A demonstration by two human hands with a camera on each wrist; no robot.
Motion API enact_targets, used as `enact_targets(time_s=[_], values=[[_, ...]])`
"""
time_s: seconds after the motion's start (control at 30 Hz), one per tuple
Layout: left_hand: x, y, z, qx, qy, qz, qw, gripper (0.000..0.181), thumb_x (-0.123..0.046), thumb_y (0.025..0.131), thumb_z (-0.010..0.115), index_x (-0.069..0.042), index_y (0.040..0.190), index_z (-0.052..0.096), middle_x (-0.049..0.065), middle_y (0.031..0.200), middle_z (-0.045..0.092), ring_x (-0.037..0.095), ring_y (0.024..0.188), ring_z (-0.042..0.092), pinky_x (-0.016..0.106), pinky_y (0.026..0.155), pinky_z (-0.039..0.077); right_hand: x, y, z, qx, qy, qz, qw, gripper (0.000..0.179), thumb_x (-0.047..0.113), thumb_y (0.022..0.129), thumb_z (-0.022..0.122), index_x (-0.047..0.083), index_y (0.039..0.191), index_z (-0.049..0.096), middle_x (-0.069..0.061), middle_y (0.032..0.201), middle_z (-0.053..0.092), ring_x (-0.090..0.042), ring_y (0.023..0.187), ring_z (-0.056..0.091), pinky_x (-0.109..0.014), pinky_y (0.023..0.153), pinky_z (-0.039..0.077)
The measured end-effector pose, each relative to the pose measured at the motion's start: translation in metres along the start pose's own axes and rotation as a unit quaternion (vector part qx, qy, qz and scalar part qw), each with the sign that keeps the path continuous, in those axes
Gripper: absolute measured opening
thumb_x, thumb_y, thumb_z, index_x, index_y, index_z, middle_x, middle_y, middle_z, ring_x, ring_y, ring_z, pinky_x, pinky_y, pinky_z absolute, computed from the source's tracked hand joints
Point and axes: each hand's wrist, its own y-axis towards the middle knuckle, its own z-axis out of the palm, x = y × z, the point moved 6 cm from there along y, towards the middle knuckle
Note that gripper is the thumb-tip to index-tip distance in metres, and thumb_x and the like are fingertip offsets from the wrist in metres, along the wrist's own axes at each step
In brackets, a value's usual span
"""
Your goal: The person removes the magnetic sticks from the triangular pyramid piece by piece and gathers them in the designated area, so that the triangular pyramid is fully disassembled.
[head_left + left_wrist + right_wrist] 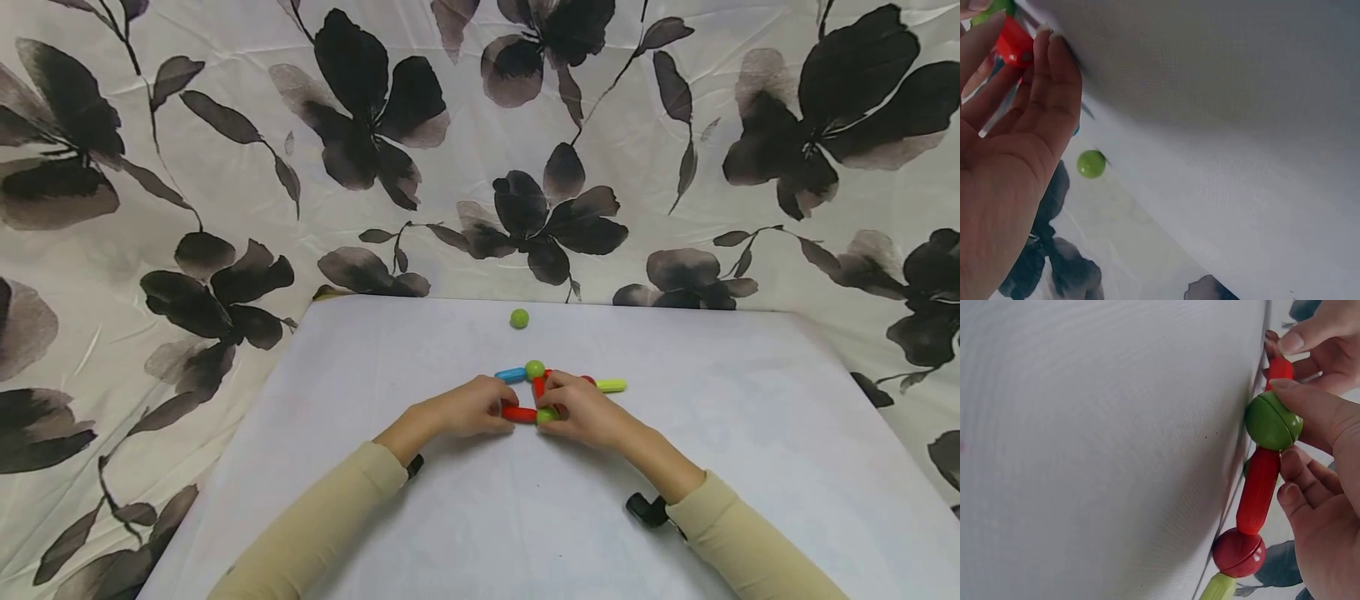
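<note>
Near the middle of the table, my left hand [472, 407] pinches a red rod [519, 414] between thumb and fingers. The rod's faceted end shows in the left wrist view. Its other end meets a green ball [1272, 422], which my right hand [588, 410] grips with the thumb on top. From that ball another red rod [1258, 494] runs to a red ball [1239, 553], followed by a yellow-green rod [611, 385]. Behind the hands, a second green ball [535, 370] joins a blue rod [512, 376] and further red rods, partly hidden by the right fingers.
A loose green ball [519, 318] lies near the far edge of the white table [390, 333]. Beyond that edge hangs a white cloth [465, 142] with dark flowers. Black wrist straps show by the sleeves.
</note>
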Motion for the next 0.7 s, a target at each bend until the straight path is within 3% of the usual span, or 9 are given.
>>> enact_targets(time_s=[0.27, 0.7], values=[[0.004, 0.0075, 0.0028, 0.002, 0.003, -0.009, 1.0, 0.009, -0.018, 0.095, 0.075, -0.011, 0.099, 0.072, -0.007, 0.082, 0.064, 0.009, 0.077, 0.055, 0.024, 0.074, 0.047, 0.0007, -0.0006, -0.0001, -0.003, 0.004, -0.008, 1.0, 0.02, 0.015, 0.084, 0.086, 0.006, 0.099, 0.078, -0.003, 0.091, 0.056, -0.015, 0.079, 0.052, -0.022, 0.065, 0.045], [0.0044, 0.0049, -0.0005, 0.006, -0.02, -0.016, 0.9996, 0.012, -0.019, 0.095, 0.076, -0.009, 0.1, 0.073, -0.005, 0.084, 0.064, 0.01, 0.079, 0.055, 0.026, 0.076, 0.047, -0.0013, -0.0008, 0.0004, -0.01, 0.011, -0.007, 0.9999, 0.019, 0.016, 0.084, 0.086, 0.007, 0.098, 0.077, -0.002, 0.09, 0.055, -0.015, 0.077, 0.052, -0.022, 0.065, 0.044]])
